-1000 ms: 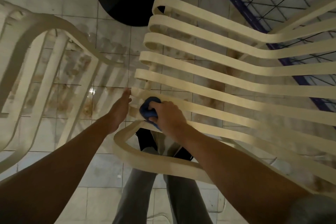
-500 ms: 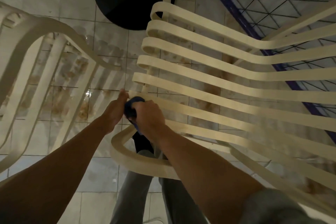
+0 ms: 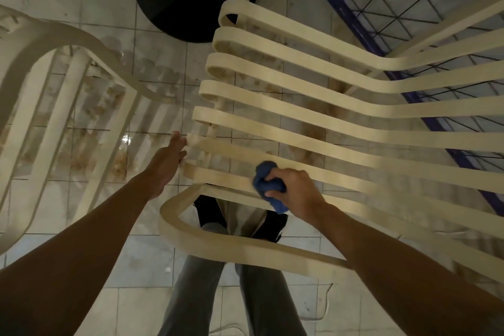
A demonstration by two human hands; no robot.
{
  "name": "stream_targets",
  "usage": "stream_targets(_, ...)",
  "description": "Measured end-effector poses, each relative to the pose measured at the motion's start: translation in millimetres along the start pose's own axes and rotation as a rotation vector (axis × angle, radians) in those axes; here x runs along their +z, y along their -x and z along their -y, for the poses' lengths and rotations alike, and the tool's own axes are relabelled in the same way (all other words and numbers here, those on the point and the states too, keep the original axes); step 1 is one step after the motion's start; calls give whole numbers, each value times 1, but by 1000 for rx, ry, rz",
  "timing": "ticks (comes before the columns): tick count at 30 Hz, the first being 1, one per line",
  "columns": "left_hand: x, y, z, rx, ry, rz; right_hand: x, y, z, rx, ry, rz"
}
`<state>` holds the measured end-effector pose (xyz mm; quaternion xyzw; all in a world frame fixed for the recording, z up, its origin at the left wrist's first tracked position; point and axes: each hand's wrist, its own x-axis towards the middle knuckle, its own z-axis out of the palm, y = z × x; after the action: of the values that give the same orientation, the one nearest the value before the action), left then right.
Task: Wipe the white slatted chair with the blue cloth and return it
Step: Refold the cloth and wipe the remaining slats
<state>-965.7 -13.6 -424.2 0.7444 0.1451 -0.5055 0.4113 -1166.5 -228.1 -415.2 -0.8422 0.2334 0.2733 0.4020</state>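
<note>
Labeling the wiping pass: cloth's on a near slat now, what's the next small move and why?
Probably drag the blue cloth rightward along the slat it is pressed on. The right hand grips it bunched, close to that slat's left end, so most of its length lies to the right. The left hand steadies the slat ends of the chair, so a firm stroke looks safe.

White slatted chair (image 3: 313, 106) is standing on tiled floor, its curved cream slats showing brown stains. Bunched blue cloth (image 3: 268, 185) is pressing against a near slat.
</note>
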Motion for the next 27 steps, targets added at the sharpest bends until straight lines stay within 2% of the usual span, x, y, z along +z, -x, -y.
stream_targets(4,3,-2,2,7,8,-42,4,-4,5,63,47,18)
stream_targets(6,3,-2,4,-7,19,-68,9,-8,17,43,154,5)
stream_targets(9,5,-4,6,-30,0,-101,16,-18,43,25,167,9)
stream_targets(13,8,-8,9,-32,-38,-135,40,-46,98,-113,118,-29)
stream_targets(16,4,-13,9,-38,-106,-108,44,-53,111,-214,77,-62)
stream_targets(20,0,-16,6,-11,-145,-81,24,-36,65,-256,-7,-24)
stream_targets(24,0,-16,7,-19,-174,-87,0,-3,-5,-134,-28,2)
stream_targets(27,3,-16,9,-10,-174,-101,-24,23,-56,28,21,22)
